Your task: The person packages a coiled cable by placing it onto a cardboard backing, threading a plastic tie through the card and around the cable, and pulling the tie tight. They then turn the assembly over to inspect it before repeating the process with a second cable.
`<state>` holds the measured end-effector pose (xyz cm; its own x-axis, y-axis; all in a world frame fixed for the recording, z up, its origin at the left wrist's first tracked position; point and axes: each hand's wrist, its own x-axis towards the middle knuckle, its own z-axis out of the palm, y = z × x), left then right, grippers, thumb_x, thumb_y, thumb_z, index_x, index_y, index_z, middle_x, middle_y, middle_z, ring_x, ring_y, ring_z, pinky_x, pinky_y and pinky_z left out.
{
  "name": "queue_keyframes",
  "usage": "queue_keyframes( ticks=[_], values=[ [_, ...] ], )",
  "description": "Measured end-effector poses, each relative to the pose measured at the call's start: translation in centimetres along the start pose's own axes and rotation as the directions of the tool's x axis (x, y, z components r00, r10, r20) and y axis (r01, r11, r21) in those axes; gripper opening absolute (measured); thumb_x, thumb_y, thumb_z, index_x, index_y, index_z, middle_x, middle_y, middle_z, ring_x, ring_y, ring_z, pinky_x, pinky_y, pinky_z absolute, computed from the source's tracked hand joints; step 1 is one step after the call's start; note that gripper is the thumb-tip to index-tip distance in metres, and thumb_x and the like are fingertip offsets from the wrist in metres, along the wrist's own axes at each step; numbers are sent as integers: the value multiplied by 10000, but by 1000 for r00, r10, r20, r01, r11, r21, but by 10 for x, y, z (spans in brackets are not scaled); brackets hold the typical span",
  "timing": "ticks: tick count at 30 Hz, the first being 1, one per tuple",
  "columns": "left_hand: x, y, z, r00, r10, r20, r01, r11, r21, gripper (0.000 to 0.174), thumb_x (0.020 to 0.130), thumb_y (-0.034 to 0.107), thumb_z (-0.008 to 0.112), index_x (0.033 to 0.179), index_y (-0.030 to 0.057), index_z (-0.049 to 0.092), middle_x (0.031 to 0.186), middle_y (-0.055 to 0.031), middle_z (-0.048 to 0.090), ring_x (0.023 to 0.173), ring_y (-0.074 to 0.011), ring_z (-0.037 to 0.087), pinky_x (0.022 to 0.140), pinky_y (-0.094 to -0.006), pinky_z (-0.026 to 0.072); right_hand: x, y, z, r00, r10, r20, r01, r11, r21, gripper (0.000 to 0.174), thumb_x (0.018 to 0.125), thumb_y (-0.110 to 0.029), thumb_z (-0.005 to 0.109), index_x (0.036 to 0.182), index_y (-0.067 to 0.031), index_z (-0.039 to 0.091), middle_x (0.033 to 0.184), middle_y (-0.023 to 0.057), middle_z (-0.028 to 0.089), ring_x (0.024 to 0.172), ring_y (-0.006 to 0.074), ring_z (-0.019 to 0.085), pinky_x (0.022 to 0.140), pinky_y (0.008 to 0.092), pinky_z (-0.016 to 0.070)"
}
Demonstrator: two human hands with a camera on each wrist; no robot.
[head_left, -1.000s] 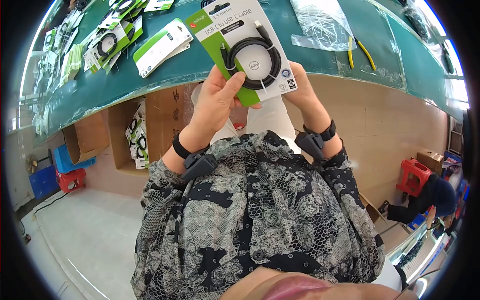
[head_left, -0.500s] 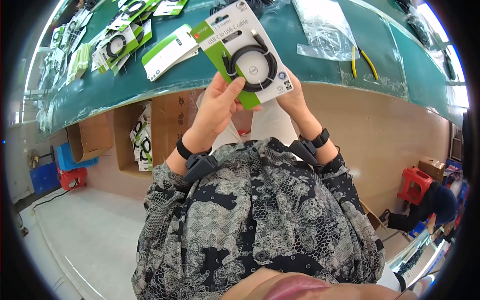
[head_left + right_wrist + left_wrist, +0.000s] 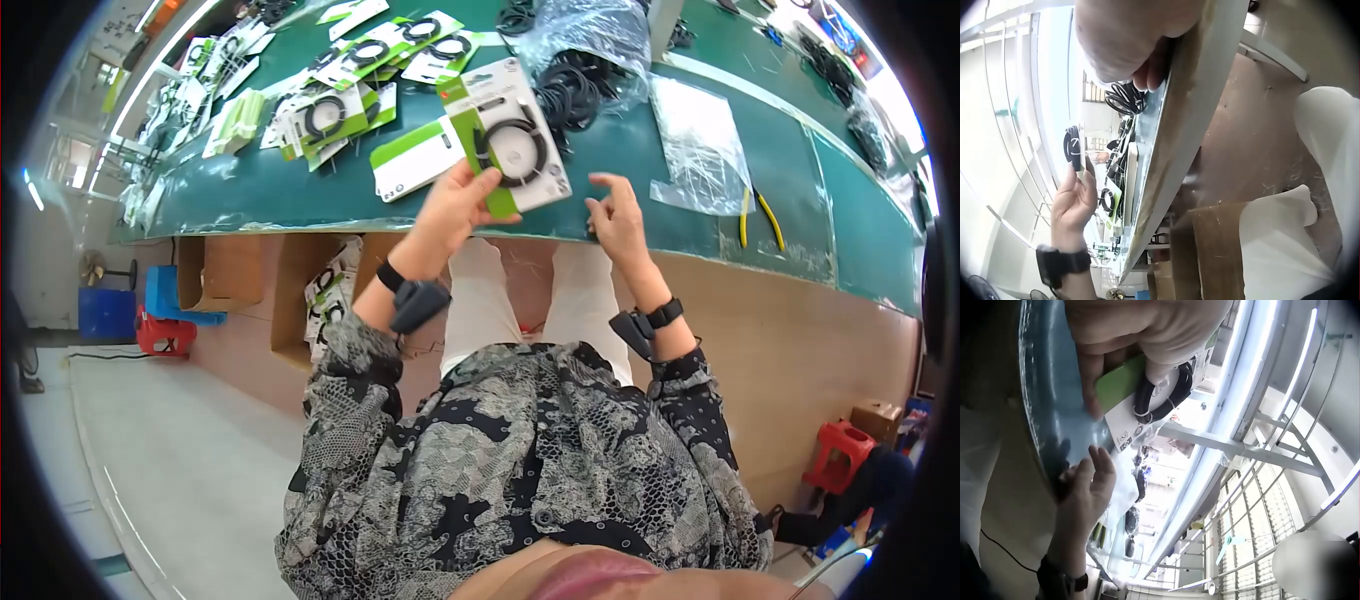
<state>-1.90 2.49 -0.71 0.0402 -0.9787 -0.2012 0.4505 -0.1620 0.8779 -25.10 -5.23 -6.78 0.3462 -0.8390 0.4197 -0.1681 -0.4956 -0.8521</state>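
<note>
My left hand [image 3: 450,212] holds a carded USB-C cable [image 3: 515,150] by its lower left side, thumb on the front and fingers behind. The card is white and green, with a black cable coiled on its face; it is tilted over the bench's front part. In the left wrist view the thumb presses on the card [image 3: 1119,387] by the coil. Apart from the card, to its right, my right hand [image 3: 620,222] is over the bench edge with nothing in its grasp, index finger stretched out. A stack of white-and-green cards [image 3: 410,165] lies just left of the held card.
On the green bench [image 3: 600,200], packaged cables [image 3: 335,115] are piled at left. Loose black cables [image 3: 575,95] lie by a plastic bag behind. To the right are a bag of thin white strips [image 3: 700,150] and yellow-handled pliers [image 3: 770,220]. Below stands a cardboard box [image 3: 293,300] of packaged cables.
My right hand has let go of the card and moved off to its right. The left hand keeps the card, now farther forward over the bench. The head view takes in more of the bench.
</note>
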Motion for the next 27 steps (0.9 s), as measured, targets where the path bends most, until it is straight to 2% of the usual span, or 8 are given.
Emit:
queue_keyframes(
  ticks=[7,9,13,15,17,19,24,27],
  values=[
    [99,118,-167,897,326,-298,-366,927,-87,292,951,195,516,1179,17,478,1158,-136,561,1057,-299,581,939,-528,478,-3,-6,9,995,-103,10,103,987,-121,125,826,77,557,897,-9,613,802,74,567,595,132,472,544,250,390],
    [115,155,-186,872,391,-294,-468,843,-266,362,969,190,477,1254,-30,445,1214,-193,534,1049,-337,578,931,-418,494,0,-3,11,996,-84,-19,82,994,-76,105,830,67,560,873,-10,616,778,70,561,592,133,471,546,250,390],
    [154,149,-156,980,70,-187,-141,906,-399,367,969,155,464,1281,-35,427,1228,-200,528,1037,-306,580,931,-334,476,-2,-5,3,1000,8,-13,-9,998,-65,97,832,60,562,868,-11,618,767,68,557,592,134,469,549,251,390],
    [151,106,-92,984,180,15,-179,958,226,419,933,164,524,1293,-25,421,1200,-169,557,1027,-244,577,868,-305,478,0,-5,6,999,40,4,-40,998,-57,98,832,59,562,871,-11,619,768,68,556,593,134,468,550,251,391],
    [160,62,-54,993,121,15,-91,660,746,446,869,163,610,1259,-6,475,1149,-129,588,942,-178,597,762,-287,486,0,-4,6,999,46,-4,-46,998,-43,99,830,58,564,871,-11,622,766,68,556,592,133,465,550,249,389],
    [185,18,-54,956,252,148,-229,334,914,450,814,192,692,1200,15,541,1044,-70,623,817,-149,620,660,-259,486,0,-4,3,999,51,-9,-52,998,-42,99,829,57,565,870,-11,623,765,67,556,592,132,463,550,248,388],
    [167,9,-33,961,277,15,-122,373,920,310,832,162,679,1100,30,598,899,-32,629,671,-125,602,572,-244,470,-1,-1,0,999,28,-17,-28,999,-33,102,823,47,570,879,-15,628,774,81,566,588,161,494,554,267,412],
    [133,20,-35,987,-142,-75,160,916,369,241,850,136,644,1056,26,585,830,-33,611,635,-128,592,554,-235,470,-1,3,4,1000,-2,-22,2,1000,-24,99,821,33,586,894,-16,631,761,57,552,594,118,461,554,242,396]
  ],
)
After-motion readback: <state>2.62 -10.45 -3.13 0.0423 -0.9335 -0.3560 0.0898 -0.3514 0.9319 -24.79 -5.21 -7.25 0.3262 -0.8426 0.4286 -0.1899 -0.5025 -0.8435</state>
